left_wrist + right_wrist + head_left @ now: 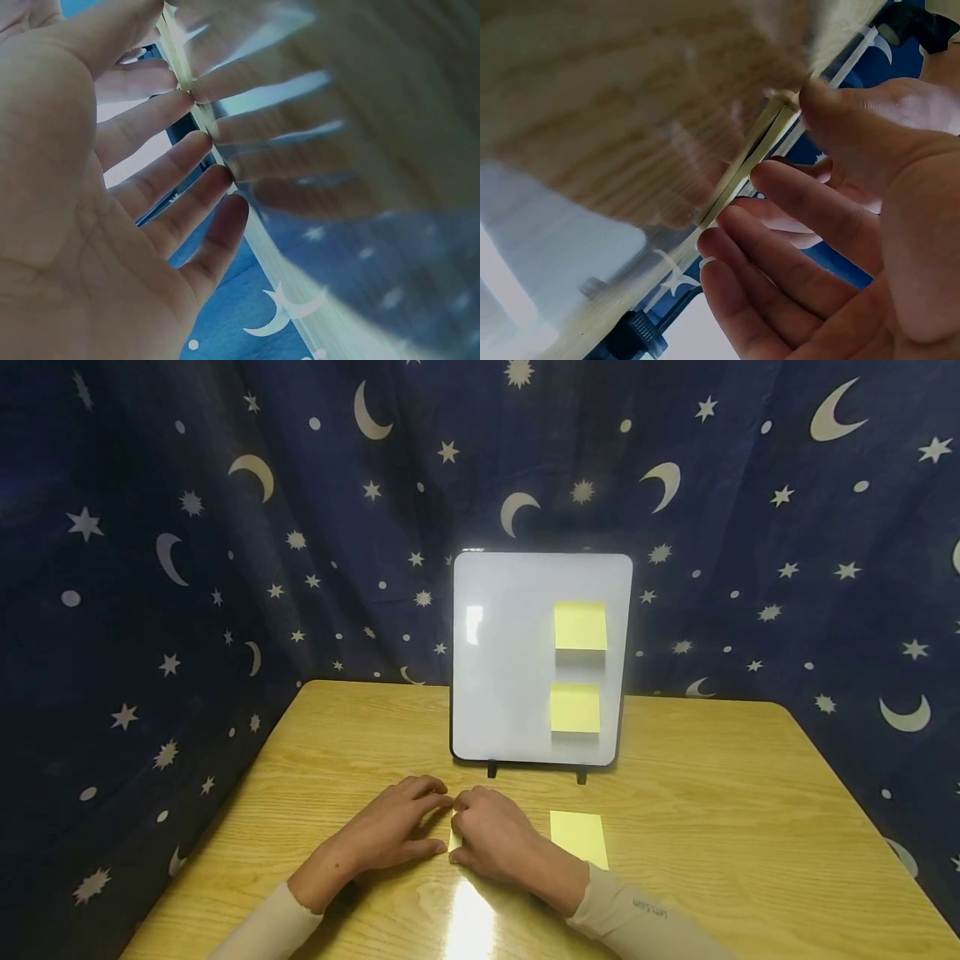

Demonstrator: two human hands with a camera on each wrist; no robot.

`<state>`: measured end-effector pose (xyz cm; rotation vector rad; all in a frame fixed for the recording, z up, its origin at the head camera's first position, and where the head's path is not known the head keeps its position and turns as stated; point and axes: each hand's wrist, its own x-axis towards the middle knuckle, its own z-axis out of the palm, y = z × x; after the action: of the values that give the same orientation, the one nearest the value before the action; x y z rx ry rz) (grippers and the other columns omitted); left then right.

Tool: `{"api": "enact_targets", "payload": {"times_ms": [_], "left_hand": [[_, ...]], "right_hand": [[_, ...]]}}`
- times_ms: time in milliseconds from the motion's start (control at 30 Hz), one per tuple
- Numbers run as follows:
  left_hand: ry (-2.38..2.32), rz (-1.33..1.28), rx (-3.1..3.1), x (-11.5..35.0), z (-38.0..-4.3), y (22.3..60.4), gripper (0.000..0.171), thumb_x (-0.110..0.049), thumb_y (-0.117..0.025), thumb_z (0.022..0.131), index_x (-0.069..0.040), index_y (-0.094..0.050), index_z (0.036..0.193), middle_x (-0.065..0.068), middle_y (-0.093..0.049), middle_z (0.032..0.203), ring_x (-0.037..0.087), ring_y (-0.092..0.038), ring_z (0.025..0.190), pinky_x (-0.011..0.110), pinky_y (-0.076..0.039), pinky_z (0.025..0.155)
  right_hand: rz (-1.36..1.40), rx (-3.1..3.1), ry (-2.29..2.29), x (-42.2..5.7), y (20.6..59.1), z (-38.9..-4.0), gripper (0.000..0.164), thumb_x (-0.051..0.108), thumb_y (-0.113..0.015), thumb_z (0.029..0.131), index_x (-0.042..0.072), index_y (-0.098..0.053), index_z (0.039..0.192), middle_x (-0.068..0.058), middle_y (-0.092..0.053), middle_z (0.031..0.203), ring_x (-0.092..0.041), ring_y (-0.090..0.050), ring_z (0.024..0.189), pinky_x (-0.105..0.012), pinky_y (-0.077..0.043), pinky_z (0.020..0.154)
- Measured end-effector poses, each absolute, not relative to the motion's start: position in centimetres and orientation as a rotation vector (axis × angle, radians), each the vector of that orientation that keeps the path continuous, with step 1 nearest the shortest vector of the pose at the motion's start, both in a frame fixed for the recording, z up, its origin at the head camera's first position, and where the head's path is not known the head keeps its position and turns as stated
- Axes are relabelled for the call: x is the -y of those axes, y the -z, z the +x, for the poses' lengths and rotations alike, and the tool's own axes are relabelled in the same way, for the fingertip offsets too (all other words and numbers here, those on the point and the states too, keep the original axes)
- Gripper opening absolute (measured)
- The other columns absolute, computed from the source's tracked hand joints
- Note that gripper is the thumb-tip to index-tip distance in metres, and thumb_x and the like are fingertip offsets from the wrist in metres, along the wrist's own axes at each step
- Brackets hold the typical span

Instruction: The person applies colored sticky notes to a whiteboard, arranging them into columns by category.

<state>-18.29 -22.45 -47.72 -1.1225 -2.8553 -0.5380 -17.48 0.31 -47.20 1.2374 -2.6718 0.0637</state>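
yellow pad [454, 840] half hidden on the worktop [712, 802], in front of a whiteboard [502, 693]

the pad is laid flat between the left grip [397, 824] and the right grip [495, 837], and only a thin strip of it is left uncovered in the head view. the left grip is held with its fingers loosely spread beside the pad's left edge, fingertips rested on the wood, and nothing is held by it; whether the pad is touched by its thumb cannot be told. the right grip is arched over the pad, whose edge is met by the fingertips, but whether it is pinched there cannot be told. farther right, a loose note [579, 835] is partly covered by the right forearm [555, 874]. the whiteboard is propped upright on dark feet [492, 769], and on its right half an upper note [581, 627] and a lower note [575, 708] are stuck. the worktop is backed by a dark blue curtain [337, 510] printed with moons and stars
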Motion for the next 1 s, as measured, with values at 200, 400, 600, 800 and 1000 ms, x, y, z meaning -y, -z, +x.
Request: {"api": "enact_targets", "payload": {"times_ms": [200,400,600,800,1000], "left_hand": [[0.546,-1.123,2.857,22.5,-18.36,47.77,0.054,-0.039,-0.082,0.093,-0.016,-0.067,0.14,0.006,-0.059,0.142,0.024,-0.054,0.134,0.051,-0.046,0.111],[0.543,-1.136,2.842,22.48,-18.36,47.85,0.053,-0.039,-0.082,0.093,-0.016,-0.068,0.139,0.006,-0.06,0.141,0.024,-0.055,0.132,0.05,-0.047,0.109],[0.542,-1.131,2.85,22.46,-18.37,47.75,0.055,-0.039,-0.082,0.093,-0.015,-0.067,0.141,0.006,-0.059,0.142,0.025,-0.054,0.134,0.051,-0.046,0.11],[0.541,-1.125,2.852,22.41,-18.34,47.73,0.054,-0.039,-0.082,0.093,-0.015,-0.067,0.139,0.006,-0.059,0.143,0.026,-0.054,0.136,0.051,-0.045,0.112],[0.563,-1.126,2.848,22.44,-18.29,47.8,0.052,-0.038,-0.082,0.093,-0.016,-0.068,0.138,0.006,-0.059,0.143,0.026,-0.054,0.136,0.052,-0.045,0.112]], "right_hand": [[1.227,2.642,-0.012,-0.06,47.22,-17.31,0.032,0.036,-0.083,0.084,0.022,-0.065,0.063,0.008,-0.068,0.086,-0.013,-0.061,0.08,-0.027,-0.052,0.075],[1.22,2.634,0.013,0.06,47.38,-17.17,0.028,0.028,-0.08,0.08,0.021,-0.06,0.062,0.008,-0.063,0.08,-0.012,-0.054,0.071,-0.025,-0.046,0.064],[1.245,2.624,0.047,0.02,47.28,-17.14,0.027,0.026,-0.078,0.083,0.021,-0.063,0.061,0.009,-0.06,0.078,-0.011,-0.052,0.069,-0.024,-0.044,0.062],[1.29,2.56,0.066,-0.04,47.17,-17.22,0.028,0.025,-0.075,0.09,0.02,-0.067,0.064,0.009,-0.062,0.077,-0.011,-0.054,0.068,-0.023,-0.044,0.061],[1.309,2.508,0.137,0.1,47.26,-17.0,0.016,0.022,-0.078,0.089,0.018,-0.072,0.075,0.007,-0.069,0.084,-0.011,-0.059,0.071,-0.024,-0.048,0.063]]}}
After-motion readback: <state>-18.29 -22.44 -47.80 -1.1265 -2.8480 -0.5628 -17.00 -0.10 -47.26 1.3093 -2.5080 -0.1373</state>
